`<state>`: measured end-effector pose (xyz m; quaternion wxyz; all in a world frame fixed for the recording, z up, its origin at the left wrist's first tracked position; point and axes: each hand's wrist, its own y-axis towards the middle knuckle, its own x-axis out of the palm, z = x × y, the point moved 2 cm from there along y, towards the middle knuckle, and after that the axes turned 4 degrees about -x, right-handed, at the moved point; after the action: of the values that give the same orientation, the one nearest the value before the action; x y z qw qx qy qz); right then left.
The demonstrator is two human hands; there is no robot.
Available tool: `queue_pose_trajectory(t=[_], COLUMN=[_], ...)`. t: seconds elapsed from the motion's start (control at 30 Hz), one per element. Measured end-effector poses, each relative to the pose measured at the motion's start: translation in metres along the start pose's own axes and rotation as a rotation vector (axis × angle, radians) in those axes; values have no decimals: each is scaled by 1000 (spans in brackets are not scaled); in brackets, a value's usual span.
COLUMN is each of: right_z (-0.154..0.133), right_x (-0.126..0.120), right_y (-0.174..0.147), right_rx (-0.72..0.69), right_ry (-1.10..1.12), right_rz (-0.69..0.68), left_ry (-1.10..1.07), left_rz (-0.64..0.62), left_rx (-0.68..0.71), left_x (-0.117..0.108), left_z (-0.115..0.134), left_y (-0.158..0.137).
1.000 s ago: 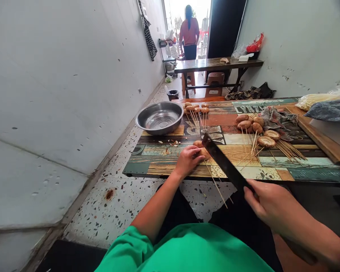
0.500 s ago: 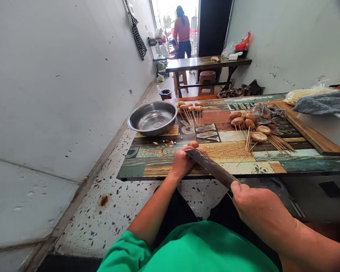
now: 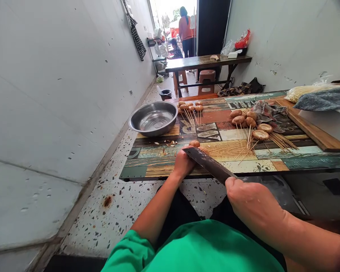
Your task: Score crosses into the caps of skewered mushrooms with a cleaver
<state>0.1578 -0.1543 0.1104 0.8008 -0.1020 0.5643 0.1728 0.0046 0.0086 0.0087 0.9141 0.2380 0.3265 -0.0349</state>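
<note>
My right hand (image 3: 251, 200) is wrapped around the handle of a broad dark knife (image 3: 209, 163). The blade slants up and left across the front of my left hand (image 3: 184, 163). That hand is closed at the table's near edge on brown mushrooms; one round mushroom cap (image 3: 194, 144) shows past its fingers, and another lies partly behind the blade. The knife hides most of the left fingers and where the edge meets the mushroom. Small brown and white trimmings (image 3: 170, 143) lie beyond the left hand.
A steel basin (image 3: 154, 120) stands at the table's left end. Skewered mushrooms lie behind it (image 3: 190, 106) and at right (image 3: 242, 118), beside loose bamboo skewers (image 3: 282, 141). A wooden board (image 3: 314, 126) and grey towel (image 3: 323, 99) are far right. Two people (image 3: 185, 28) are near the doorway.
My right hand and the knife handle have shifted slightly left and up. My left hand keeps its hold on the mushrooms. In the background, the standing person has moved right.
</note>
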Motion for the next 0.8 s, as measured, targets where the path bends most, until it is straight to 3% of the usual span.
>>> queue_pose_trajectory(t=[0.17,0.37,0.57,0.7,0.8], right_z=[-2,12,69,87,88], right_x=[-5,-18,2,26,37], right_y=[-1,16,-29,-49,-45], right_rx=[12,11,127,309,383], right_ry=[-3,211,580,1131,1490], right_rz=[-56,-209,52,-59,-121], left_ry=[-38,16,-98,-329,-698], left_rz=[5,-41,69,134,-4], left_rx=[-13,13,59,-147,-433], left_x=[-3,-4,-8,-15,-13], left_z=[3,5,7,18,30], left_y=[0,3,0,4,20])
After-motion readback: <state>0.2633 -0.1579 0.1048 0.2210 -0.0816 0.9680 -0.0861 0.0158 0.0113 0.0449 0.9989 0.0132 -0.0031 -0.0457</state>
